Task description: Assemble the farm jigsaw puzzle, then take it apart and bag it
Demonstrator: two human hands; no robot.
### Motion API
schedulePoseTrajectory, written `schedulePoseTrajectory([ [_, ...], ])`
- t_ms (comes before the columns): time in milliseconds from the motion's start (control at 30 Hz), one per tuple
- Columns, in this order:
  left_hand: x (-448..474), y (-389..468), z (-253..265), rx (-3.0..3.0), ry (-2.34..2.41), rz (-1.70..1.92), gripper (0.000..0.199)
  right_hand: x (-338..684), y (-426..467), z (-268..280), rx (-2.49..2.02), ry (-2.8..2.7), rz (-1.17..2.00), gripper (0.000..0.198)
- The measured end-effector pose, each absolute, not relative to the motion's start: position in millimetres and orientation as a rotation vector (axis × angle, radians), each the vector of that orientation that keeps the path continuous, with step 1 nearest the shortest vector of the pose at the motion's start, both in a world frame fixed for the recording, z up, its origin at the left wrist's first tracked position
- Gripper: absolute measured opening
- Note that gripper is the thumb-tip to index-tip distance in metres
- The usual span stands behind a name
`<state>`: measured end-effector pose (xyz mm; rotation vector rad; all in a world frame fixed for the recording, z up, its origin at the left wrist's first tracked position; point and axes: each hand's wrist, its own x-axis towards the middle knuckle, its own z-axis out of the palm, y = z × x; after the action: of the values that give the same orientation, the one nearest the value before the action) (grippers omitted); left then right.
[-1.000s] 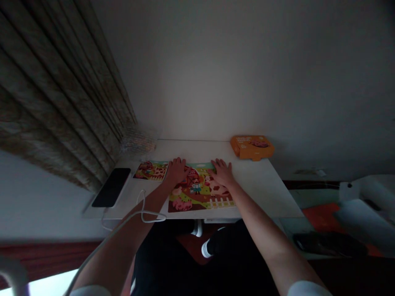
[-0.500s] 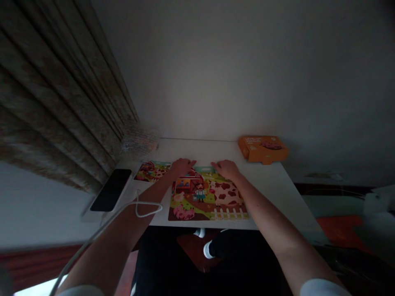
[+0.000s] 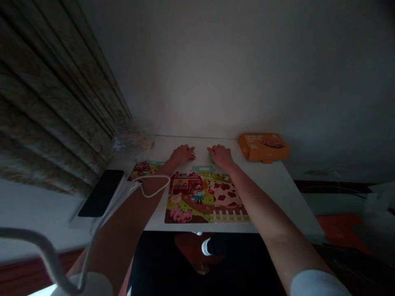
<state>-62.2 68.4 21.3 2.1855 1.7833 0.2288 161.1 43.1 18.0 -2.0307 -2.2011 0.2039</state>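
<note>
A farm-scene jigsaw puzzle (image 3: 200,201) with a barn, a farmer, pigs and a cow lies flat near the front edge of the white table. Its upper edge is uneven, with a pale green part standing out in the middle. Beyond that edge, my left hand (image 3: 181,155) is closed on a red and white puzzle piece (image 3: 192,157), mostly covered by the fingers. Opposite it, my right hand (image 3: 221,155) is closed on a greenish puzzle piece (image 3: 212,158), also largely hidden. A smaller picture of the same farm scene (image 3: 142,169) lies left of the puzzle, partly behind my left forearm.
An orange puzzle box (image 3: 267,153) stands at the back right of the white table (image 3: 268,189). A black phone (image 3: 101,193) lies at the left edge, near crumpled clear plastic wrap (image 3: 132,142). A white cable (image 3: 89,250) loops over my left forearm. A curtain hangs at left.
Both hands have moved away from me, off the puzzle's upper edge, with pieces in the fingers. The top corners of the puzzle now lack those pieces. The cable has swung across my left arm.
</note>
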Motion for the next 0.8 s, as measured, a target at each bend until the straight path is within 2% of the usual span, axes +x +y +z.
schedulePoseTrajectory([
  [67, -59, 58, 19, 2.259, 1.865, 0.305, 0.044, 153, 39, 12, -1.982, -2.167, 0.088, 0.063],
  [167, -56, 21, 16, 2.444, 1.867, 0.376, 0.038, 145, 16, 1, -1.78, -2.244, 0.094, 0.057],
  [400, -53, -67, 1, 2.634, 1.744, 0.206, 0.033, 125, -51, -18, -1.61, -2.412, 0.037, 0.046],
  [600, -44, -45, -5, 2.482, 1.739, 0.283, 0.035, 118, -32, -11, -1.783, -2.363, 0.063, 0.039],
  [800, -38, -3, -2, 2.042, 1.546, 0.325, 0.024, 113, -11, 3, -1.862, -2.46, 0.226, 0.057],
])
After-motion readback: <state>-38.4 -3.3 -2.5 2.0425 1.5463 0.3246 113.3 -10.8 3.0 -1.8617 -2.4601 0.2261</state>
